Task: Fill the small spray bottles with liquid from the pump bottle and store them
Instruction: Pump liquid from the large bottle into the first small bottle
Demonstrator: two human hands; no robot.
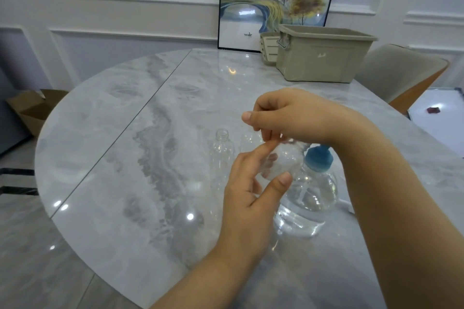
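Left hand: left hand pinches a small clear bottle, just left of the pump bottle.
Right hand: right hand above it, fingers curled at the bottle's top.
Open bottle: capless bottle stands further left on the worktop.
Bin: beige bin far behind.
Writing: nothing legible.

Big framed deer painting leans on the wall at the marble table's far edge. A grey chair sits off the far right edge, cardboard box on the floor left.
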